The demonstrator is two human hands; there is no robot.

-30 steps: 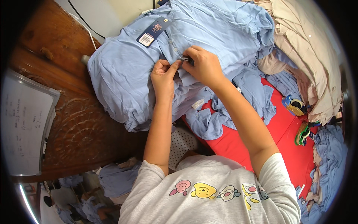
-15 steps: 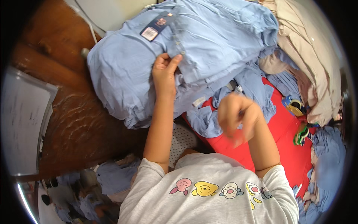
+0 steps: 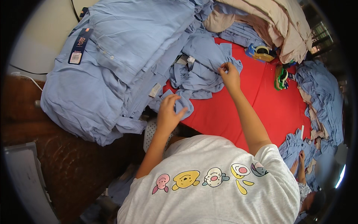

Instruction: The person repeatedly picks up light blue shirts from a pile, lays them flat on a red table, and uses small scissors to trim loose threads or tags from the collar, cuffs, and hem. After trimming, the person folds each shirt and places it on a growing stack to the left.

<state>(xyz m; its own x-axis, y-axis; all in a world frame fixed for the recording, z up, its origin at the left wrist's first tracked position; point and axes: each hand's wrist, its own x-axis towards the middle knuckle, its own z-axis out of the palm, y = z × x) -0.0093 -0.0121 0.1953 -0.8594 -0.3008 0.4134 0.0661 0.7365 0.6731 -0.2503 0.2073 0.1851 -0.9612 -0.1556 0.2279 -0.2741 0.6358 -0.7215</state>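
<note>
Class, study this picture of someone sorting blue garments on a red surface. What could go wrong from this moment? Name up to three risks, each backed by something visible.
1. The big blue shirt stack overhangs the wooden table's edge; tugging nearby cloth might pull it off.
2. Both the left hand and the right hand grip the crumpled blue pieces, which overlap, so extra pieces may drag along.
3. The tape dispensers lie close to the cloth and could snag.

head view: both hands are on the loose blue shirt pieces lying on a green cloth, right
Not quite. In the head view the cloth under the loose blue shirt pieces is red, not green. The rest holds: the left hand and the right hand are both on those pieces.
</note>
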